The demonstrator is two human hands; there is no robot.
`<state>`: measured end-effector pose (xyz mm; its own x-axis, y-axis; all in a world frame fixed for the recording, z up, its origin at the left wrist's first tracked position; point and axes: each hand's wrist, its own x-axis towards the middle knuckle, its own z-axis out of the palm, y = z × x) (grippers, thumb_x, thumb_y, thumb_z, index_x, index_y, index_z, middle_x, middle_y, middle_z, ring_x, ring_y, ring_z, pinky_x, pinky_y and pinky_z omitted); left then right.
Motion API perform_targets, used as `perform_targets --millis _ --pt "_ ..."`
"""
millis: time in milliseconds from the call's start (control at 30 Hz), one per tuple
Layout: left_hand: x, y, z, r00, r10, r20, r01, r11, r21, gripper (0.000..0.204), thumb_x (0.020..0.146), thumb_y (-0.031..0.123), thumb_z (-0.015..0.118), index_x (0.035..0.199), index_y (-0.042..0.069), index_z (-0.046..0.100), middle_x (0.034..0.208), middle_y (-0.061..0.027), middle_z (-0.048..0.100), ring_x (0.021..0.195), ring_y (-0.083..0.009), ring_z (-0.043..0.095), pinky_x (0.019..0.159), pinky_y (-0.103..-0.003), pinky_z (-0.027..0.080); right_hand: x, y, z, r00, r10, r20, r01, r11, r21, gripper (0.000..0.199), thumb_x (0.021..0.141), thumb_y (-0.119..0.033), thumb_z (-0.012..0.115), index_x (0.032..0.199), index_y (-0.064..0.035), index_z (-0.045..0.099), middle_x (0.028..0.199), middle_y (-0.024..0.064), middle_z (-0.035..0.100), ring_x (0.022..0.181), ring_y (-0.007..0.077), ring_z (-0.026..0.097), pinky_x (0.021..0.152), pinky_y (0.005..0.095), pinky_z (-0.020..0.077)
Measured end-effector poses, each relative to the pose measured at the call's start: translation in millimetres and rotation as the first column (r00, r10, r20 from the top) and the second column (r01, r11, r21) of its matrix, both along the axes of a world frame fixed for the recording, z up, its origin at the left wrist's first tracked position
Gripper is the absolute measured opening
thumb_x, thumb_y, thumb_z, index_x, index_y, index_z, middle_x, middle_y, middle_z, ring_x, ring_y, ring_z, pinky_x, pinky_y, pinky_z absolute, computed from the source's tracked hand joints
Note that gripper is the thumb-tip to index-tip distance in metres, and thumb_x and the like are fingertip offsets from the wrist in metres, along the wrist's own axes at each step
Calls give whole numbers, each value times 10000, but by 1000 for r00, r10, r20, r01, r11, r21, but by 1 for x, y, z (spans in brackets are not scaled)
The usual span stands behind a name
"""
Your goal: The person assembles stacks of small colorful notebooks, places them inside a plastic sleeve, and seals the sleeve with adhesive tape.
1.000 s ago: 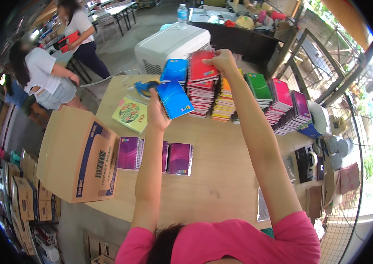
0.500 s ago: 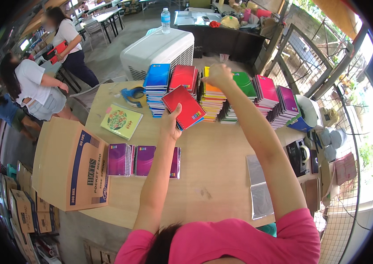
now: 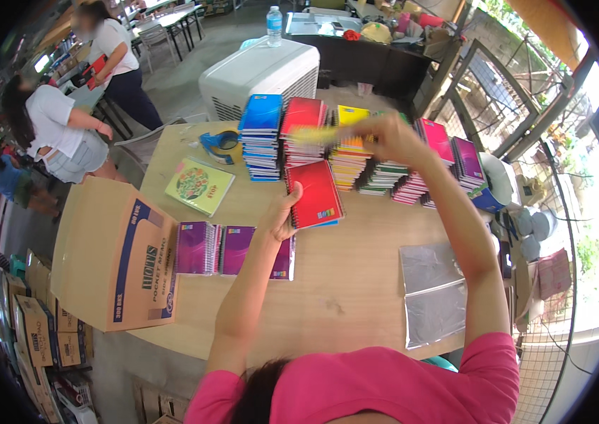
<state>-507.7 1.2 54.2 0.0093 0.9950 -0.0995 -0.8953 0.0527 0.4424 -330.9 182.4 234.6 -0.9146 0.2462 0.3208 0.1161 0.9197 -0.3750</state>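
Note:
My left hand (image 3: 282,218) grips a small red spiral notebook (image 3: 315,192), with a blue one's edge showing beneath it. Higher up and to the right, my right hand (image 3: 390,138) pinches a yellow notebook (image 3: 317,136), smeared by motion, above the row of stacks. That row holds a blue stack (image 3: 262,131), a red stack (image 3: 302,113), a yellow stack (image 3: 350,166), a green stack (image 3: 384,178) partly behind my right hand, a pink stack (image 3: 435,141) and a purple stack (image 3: 467,159). Wrapped purple notebooks (image 3: 238,247) lie left of my left forearm.
An open carton (image 3: 126,261) stands at the table's left. Near the stacks are a blue tape dispenser (image 3: 220,147) and a light green notebook (image 3: 199,185). Clear plastic sleeves (image 3: 433,295) lie at right. Behind stands a white air cooler (image 3: 260,74); two people are at far left.
My right hand has lifted a yellow notebook off its stack and moved right and slightly nearer. My left hand has shifted right and nearer with the red and blue notebooks, now more upright.

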Motion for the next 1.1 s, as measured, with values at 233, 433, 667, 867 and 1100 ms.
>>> perform_targets --millis 233,433,667,867,1100 --pt "60 5 -53 986 -161 38 165 979 -122 452 984 293 546 1291 -39 526 1174 -173 668 1016 -269 693 832 -393 592 73 -53 -49 988 156 5 -154 971 182 451 712 21 659 1141 -107 710 1192 80 691 1179 275 614 1059 439 427" --pt "85 16 -56 973 -117 199 138 986 -94 436 889 184 586 1264 -36 544 1122 -170 689 942 -266 714 726 -383 606 155 110 -62 506 -850 -148 847 522 -102 312 788 -134 610 1064 -42 722 1086 232 692 976 383 684 854 455 542" --pt "99 46 -56 993 -33 -110 10 979 -201 354 846 201 618 1159 41 580 993 -79 684 701 -187 681 391 -276 454 118 161 -77 261 -964 -46 949 248 193 380 727 -201 725 1029 29 706 1125 303 657 1068 398 657 929 443 530" --pt "114 57 -30 975 72 -212 -132 951 -281 382 838 205 638 1183 56 565 1030 -56 664 784 -162 671 432 -278 458 98 149 -70 449 -869 207 804 494 331 275 709 -172 737 930 -9 737 922 209 720 905 368 716 821 429 581" --pt "104 48 -20 970 -60 -237 4 974 -228 373 844 220 648 1173 54 587 932 -32 663 764 -159 667 539 -309 520 141 140 -27 583 -807 92 732 571 371 222 804 -55 612 1010 10 666 957 214 709 914 374 700 771 426 578"
